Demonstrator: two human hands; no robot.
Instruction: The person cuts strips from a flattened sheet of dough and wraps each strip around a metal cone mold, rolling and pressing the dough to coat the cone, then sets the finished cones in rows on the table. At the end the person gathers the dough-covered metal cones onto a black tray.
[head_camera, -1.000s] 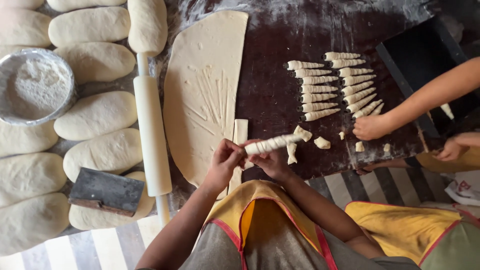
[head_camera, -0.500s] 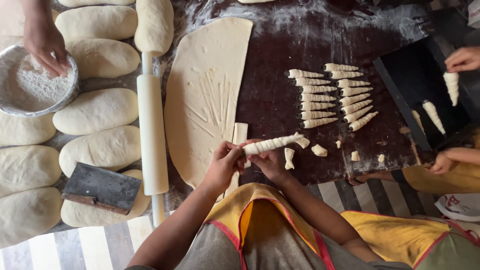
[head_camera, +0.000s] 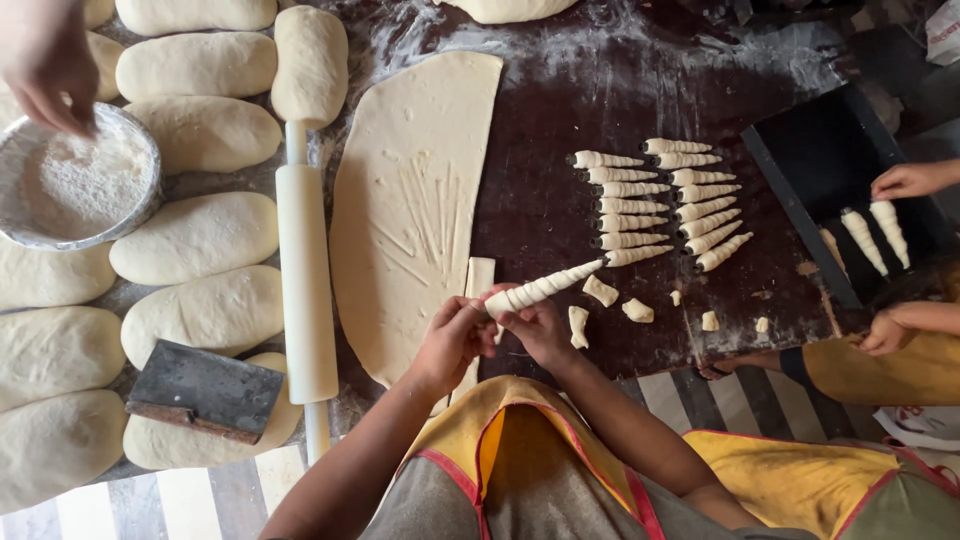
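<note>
My left hand and my right hand both grip the wide end of a cone wrapped in a spiral dough strip, its tip pointing up and right. It hangs just above the dark floured board. Left of my hands lies the rolled-out dough sheet with a cut strip along its right edge. Two columns of finished dough cones lie on the board to the upper right. Small dough scraps sit beside my right hand.
A white rolling pin lies left of the sheet. Several oval dough loaves fill the left side, with a flour bowl under another person's hand. A dark scraper rests low left. At right, another person's hands place cones in a black tray.
The dough strip has wound further along the cone. The other person's hand left the board and now reaches into the black tray. A hand has come over the flour bowl.
</note>
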